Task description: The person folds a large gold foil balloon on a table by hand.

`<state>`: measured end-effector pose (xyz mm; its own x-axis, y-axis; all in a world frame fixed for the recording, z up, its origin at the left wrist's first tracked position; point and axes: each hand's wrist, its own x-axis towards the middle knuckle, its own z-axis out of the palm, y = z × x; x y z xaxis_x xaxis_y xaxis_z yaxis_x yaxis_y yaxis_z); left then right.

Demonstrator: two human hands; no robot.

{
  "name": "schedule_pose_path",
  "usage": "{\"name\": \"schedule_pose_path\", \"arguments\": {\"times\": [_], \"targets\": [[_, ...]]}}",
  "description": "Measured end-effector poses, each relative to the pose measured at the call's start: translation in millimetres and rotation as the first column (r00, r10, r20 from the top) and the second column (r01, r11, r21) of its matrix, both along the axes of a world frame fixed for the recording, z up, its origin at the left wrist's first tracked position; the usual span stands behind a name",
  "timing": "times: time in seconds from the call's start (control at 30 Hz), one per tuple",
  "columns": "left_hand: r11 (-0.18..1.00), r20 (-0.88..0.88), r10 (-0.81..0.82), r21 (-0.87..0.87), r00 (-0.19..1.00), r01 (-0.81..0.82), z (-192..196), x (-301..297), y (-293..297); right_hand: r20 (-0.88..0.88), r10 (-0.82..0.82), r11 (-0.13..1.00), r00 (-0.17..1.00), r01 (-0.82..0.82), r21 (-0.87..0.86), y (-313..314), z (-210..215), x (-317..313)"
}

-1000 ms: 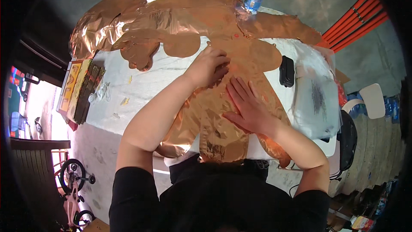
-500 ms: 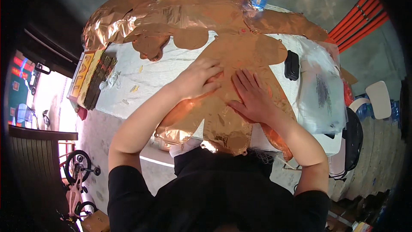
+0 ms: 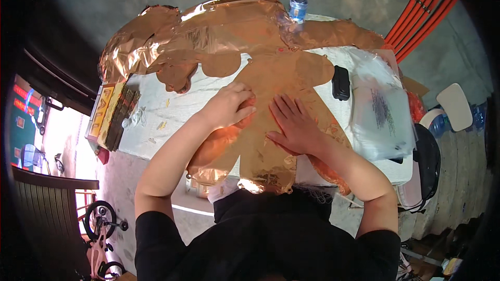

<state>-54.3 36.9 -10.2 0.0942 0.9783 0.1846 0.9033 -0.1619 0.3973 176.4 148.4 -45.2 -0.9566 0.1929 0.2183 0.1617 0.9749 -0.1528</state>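
Observation:
A large copper-coloured foil balloon [image 3: 265, 119] lies mostly flat over the white-covered table, its rounded lobes reaching toward my body. My left hand [image 3: 229, 106] rests on its left part, fingers bent and thumb held apart from them; the fingertips are partly hidden. Flat on the foil to the right presses my right hand [image 3: 296, 125], its fingers stretched out and thumb spread. Between the two hands runs a strip of bare foil. Farther off, the balloon's crumpled, shiny section [image 3: 208, 26] spreads across the far edge of the table.
A water bottle [image 3: 298, 2] stands beyond the foil. To the right are a black case [image 3: 341, 83] and clear plastic bags [image 3: 383, 119]. Stacked boxes [image 3: 108, 117] sit at the table's left edge. Orange pipes [image 3: 424, 13] and a white chair [image 3: 454, 106] are off to the right.
The whole view has shifted a little, so the table and bottle appear lower and farther left. Both hands keep nearly the same places on the foil.

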Motion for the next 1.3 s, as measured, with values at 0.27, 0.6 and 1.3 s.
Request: {"name": "schedule_pose_path", "arguments": {"times": [0.27, 0.6, 1.3], "targets": [[0.988, -0.022, 0.036, 0.149, 0.999, -0.033, -17, 25, 59, 0.017, 0.003, 1.000, 1.000, -0.003, -0.014, 0, 1, 0], [1.000, 0.006, -0.019, -0.007, 1.000, 0.019, -12, 12, 61, 0.158, 0.001, 0.999, 0.987, 0.005, -0.036, -2, 18, -6], [0.982, 0.103, 0.060, 0.175, 0.993, -0.078, -21, -4, -61, 0.236, -0.019, 1.000, 0.972, 0.020, -0.001, 4, 17, -4]]}}
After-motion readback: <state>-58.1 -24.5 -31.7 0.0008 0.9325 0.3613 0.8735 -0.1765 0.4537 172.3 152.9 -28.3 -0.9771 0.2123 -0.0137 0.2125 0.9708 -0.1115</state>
